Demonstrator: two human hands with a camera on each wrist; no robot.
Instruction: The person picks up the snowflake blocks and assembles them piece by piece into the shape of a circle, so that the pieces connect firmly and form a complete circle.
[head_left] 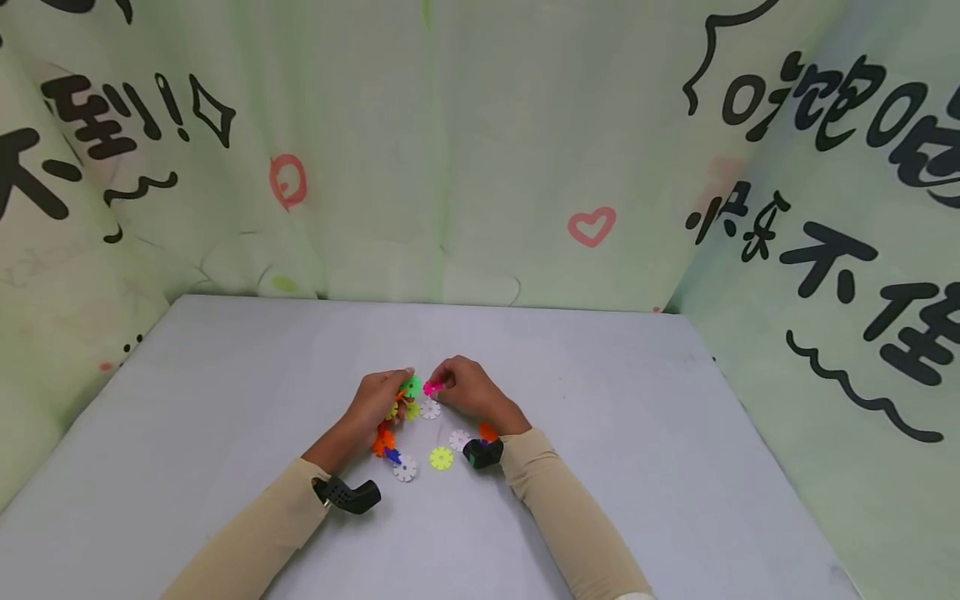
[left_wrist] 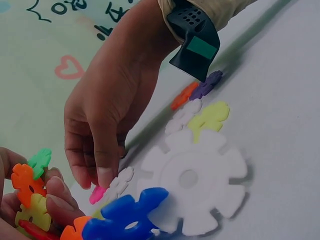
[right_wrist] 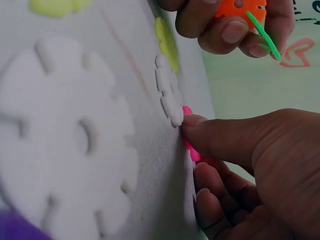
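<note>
The smooth white tabletop [head_left: 187,417] fills the lower half of the frame. From the bottom edge a left forearm [head_left: 247,529] and a right forearm [head_left: 573,525], both in beige sleeves, slant inward, a black wrist camera [head_left: 348,495] at each cuff. Just below centre lie a white notched disc [head_left: 405,468] and, to its right, a yellow notched disc [head_left: 441,458]. Above them, the left hand [head_left: 377,400] has its fingers curled round a linked chain of discs [head_left: 384,440], orange and blue low down, green at the top. Opposite, the right hand [head_left: 471,390] bends inward, thumb and fingers pinching a pink disc [head_left: 431,388] near another white disc [head_left: 431,408]. Beyond the table's far edge hangs a pale green curtain [head_left: 495,150] with a pink heart outline [head_left: 591,243]; black lettering [head_left: 90,117] marks its upper left and right.
</note>
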